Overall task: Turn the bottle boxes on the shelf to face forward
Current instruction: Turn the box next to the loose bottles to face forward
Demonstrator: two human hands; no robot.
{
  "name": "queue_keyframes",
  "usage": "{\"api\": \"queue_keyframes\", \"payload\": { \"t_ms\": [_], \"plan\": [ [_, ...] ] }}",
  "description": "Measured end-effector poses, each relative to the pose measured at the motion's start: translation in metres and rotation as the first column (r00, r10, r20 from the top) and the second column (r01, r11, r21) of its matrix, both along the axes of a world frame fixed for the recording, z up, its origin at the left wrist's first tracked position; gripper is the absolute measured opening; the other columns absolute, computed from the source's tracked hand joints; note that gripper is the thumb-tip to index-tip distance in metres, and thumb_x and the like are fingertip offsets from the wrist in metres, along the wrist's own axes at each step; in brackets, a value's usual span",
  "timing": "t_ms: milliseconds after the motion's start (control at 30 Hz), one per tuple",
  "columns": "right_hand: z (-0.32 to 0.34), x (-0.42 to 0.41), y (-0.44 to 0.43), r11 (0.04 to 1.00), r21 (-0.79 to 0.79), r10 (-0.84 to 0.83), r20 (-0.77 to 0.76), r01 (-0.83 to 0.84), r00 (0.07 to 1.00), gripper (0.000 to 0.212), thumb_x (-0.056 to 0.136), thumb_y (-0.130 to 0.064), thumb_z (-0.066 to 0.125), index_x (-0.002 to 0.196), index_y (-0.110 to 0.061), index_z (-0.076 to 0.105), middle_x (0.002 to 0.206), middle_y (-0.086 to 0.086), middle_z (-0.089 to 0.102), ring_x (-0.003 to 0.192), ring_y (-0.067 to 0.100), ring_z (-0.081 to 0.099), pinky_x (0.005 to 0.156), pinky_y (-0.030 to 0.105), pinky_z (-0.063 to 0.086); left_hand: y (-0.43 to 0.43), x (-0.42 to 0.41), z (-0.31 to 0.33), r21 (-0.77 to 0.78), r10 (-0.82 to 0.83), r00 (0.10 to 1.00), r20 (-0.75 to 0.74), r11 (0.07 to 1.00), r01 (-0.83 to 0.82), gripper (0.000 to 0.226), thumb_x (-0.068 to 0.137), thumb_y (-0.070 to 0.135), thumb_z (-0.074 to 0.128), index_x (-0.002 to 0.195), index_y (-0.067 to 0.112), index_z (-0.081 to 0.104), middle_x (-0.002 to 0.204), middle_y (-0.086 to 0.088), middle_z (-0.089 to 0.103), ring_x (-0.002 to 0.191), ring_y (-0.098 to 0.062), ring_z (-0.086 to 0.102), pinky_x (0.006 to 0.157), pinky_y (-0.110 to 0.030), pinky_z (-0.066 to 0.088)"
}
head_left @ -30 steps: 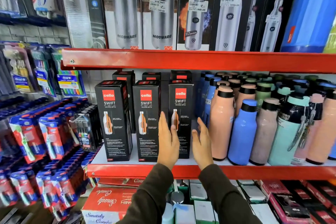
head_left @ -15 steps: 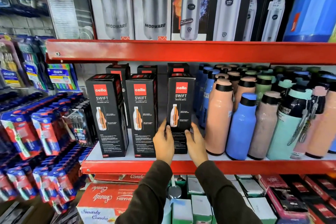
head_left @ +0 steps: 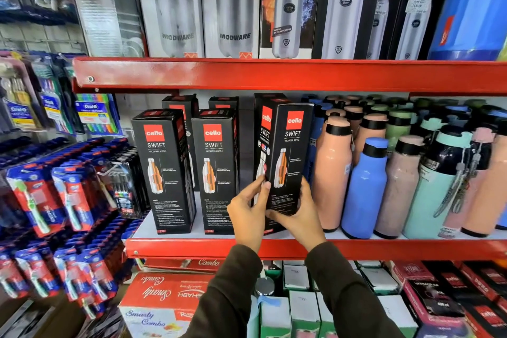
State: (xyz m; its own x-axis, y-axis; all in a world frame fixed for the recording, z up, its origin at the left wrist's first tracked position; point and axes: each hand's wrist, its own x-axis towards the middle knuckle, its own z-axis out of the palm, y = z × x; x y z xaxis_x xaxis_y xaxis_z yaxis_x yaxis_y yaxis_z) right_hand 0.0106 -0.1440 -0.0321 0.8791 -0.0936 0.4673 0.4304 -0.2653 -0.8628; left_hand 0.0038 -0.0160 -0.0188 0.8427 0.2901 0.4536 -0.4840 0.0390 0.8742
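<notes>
Boxes with bottles inside stand on the red shelf [head_left: 274,248], and I am turning the third box [head_left: 282,162] right now.

From my head camera, I see that a moment ago this box stood flat and showed its front, like the other two. Half a second ago my hands closed on its bottom part. Now it is twisted, so one corner points at me and I see two of its sides at once. It also leans a little. So this box does not face forward right now. I think I must turn it more before it sits straight again.

My left hand [head_left: 248,214] holds the left side of the box low down, with the thumb up on its left face. My right hand [head_left: 300,214] holds the right side low down, fingers wrapped around its edge. Both hands are closed on the box, a firm grip.

The box is tall, thin and black. It has a red square with white letters near the top on both sides I can see. Under that is a small picture of a bottle. It looks light and stiff, like card.

The first box [head_left: 164,170] and the second box [head_left: 216,170] stand to the left and face forward. More black boxes hide behind them. A peach bottle [head_left: 332,173] stands just beside my box on the right, so I must take care not to bump it.
</notes>
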Motion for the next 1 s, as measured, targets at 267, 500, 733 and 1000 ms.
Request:
{"api": "queue_keyframes", "payload": {
  "t_ms": [267,500,733,1000],
  "plan": [
    [0.008,0.002,0.005,0.995,0.009,-0.103,0.042,0.103,0.994,0.095,0.052,-0.042,0.092,0.131,-0.041,0.04,0.124,-0.02,0.061,0.116,-0.006,0.056,0.094,0.02,0.047,-0.001,-0.007,0.0,-0.043,0.004,0.998,0.06,0.999,-0.001,0.02,0.096,0.024,0.063,0.112,0.03,0.074,0.106,0.011,0.078,0.105,-0.001,0.071,0.087,-0.013,0.054],
    [0.008,0.006,-0.004,0.997,-0.034,-0.065,-0.016,0.065,0.998,0.094,0.051,-0.025,0.087,0.128,-0.045,0.036,0.12,-0.024,0.059,0.112,-0.013,0.055,0.091,0.012,0.045,0.002,0.011,0.0,0.204,0.013,1.0,-0.017,0.979,-0.009,0.045,0.105,0.013,0.04,0.15,0.009,0.039,0.153,-0.005,0.046,0.144,-0.015,0.04,0.118,-0.026,0.031],
    [0.011,0.008,-0.018,0.989,-0.099,0.104,-0.083,-0.113,0.991,0.11,0.075,-0.008,0.078,0.155,-0.034,0.006,0.158,-0.01,0.029,0.144,0.005,0.031,0.118,0.04,0.032,0.007,0.023,-0.006,0.235,-0.054,0.997,-0.056,0.97,0.066,0.032,0.104,0.021,0.046,0.133,0.033,0.043,0.117,0.025,0.061,0.101,0.018,0.058,0.085,-0.001,0.041],
    [0.017,0.022,-0.021,0.978,-0.124,0.155,-0.098,-0.167,0.983,0.092,0.088,0.004,0.061,0.155,-0.032,0.01,0.158,-0.008,0.031,0.145,0.006,0.03,0.119,0.037,0.03,0.0,0.019,-0.01,0.206,-0.021,1.0,0.003,0.978,0.02,0.03,0.101,0.02,0.053,0.115,0.045,0.047,0.11,0.035,0.065,0.11,0.013,0.061,0.087,-0.005,0.046]
  ]
}}
